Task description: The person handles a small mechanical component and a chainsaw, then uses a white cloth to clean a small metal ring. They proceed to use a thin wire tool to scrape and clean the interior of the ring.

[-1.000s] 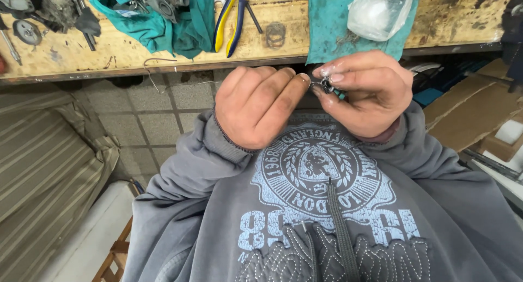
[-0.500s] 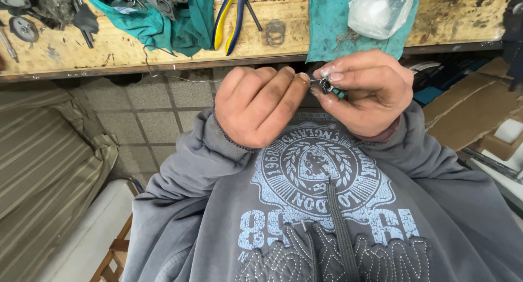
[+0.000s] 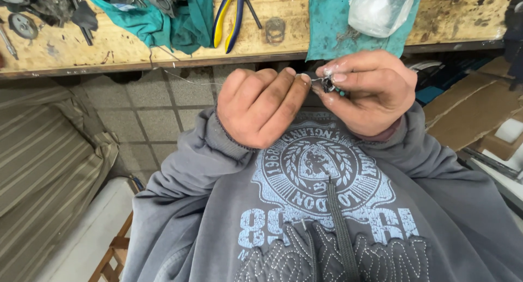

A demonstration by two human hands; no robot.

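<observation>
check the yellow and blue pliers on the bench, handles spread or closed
Spread: the pliers lie on the wooden bench with handles splayed apart toward their ends.

Clear plastic bag [image 3: 380, 9], crumpled and whitish, lying on a teal cloth [image 3: 332, 26] near the front edge of the wooden workbench [image 3: 272, 39], toward its right end. Flattened brown cardboard pieces [image 3: 468, 116] below the bench on the right, tan and angular, overlapping one another, with a small white box-like block [image 3: 512, 132] just beside them at the far right. No screens or signs in view.
</observation>
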